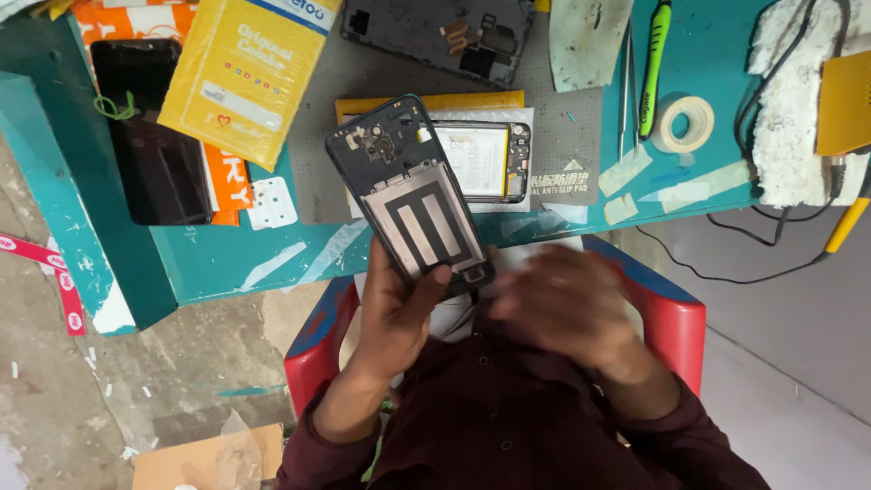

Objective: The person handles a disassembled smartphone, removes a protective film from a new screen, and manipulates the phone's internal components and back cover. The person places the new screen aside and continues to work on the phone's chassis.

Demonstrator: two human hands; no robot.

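Left hand (399, 308) grips phone frame (408, 195) past bench edge (272, 263).

The opened phone (481, 161) lies on the mat (581, 118), tape roll (685, 122) to its right.

Dark phone back housing (410, 195), inner side showing, pale plate with three dark bars, camera cutouts at top; tilting, lifted above near edge of teal desk (209, 263), lower end resting in left hand (399, 308).
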